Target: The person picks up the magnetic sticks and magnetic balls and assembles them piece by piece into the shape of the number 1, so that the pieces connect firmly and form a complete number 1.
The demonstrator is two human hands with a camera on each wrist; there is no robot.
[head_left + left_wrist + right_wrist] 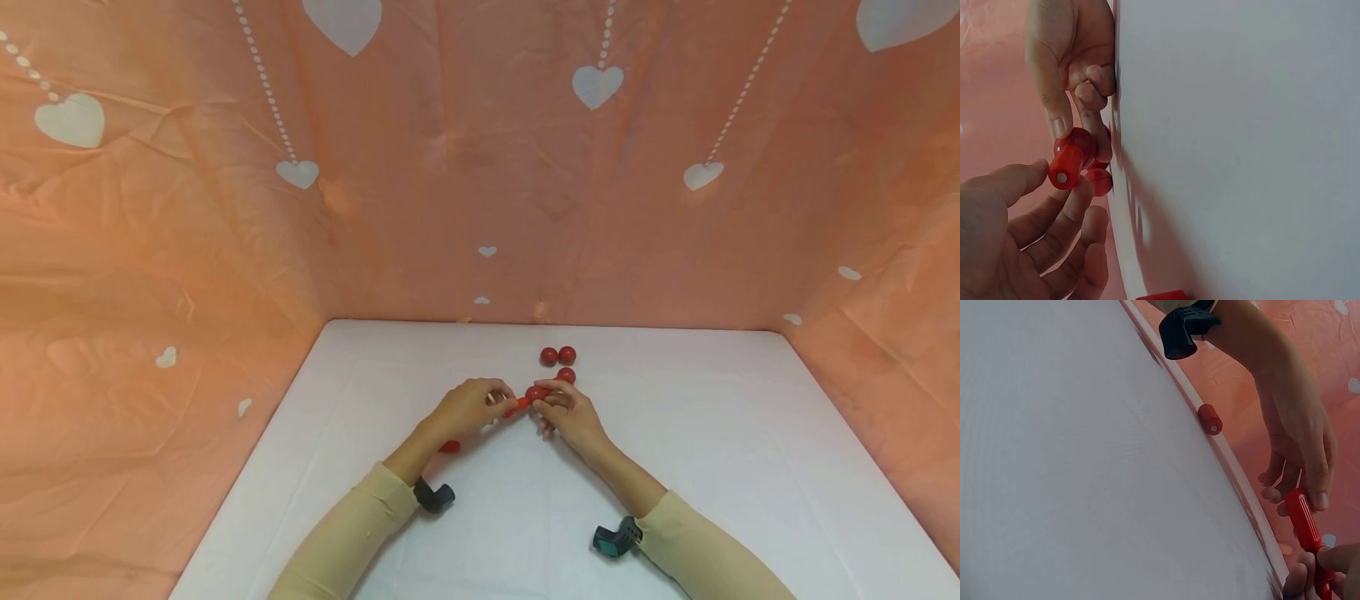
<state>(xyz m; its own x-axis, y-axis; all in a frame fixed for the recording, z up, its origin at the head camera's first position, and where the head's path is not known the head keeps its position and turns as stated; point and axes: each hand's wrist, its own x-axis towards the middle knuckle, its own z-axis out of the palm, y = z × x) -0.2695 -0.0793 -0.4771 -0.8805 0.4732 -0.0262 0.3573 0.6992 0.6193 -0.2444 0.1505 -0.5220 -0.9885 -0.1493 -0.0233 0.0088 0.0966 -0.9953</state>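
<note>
In the head view, my left hand (472,406) and my right hand (573,421) meet over the white table. Between thumb and fingers the left hand pinches a red magnetic rod (1066,169), which has a small silver dot on its end. A red ball (535,394) sits at the rod's other end, pinched by my right thumb and finger. In the right wrist view the rod (1304,517) bridges the two hands, and right fingers partly cover the ball. Another red rod (450,447) lies on the table by the left wrist.
Just beyond the right hand lie more red balls: one nearer (566,376) and a pair farther back, left (549,357) and right (567,355). An orange cloth with white hearts (450,167) walls the white table (675,400) at the back and sides.
</note>
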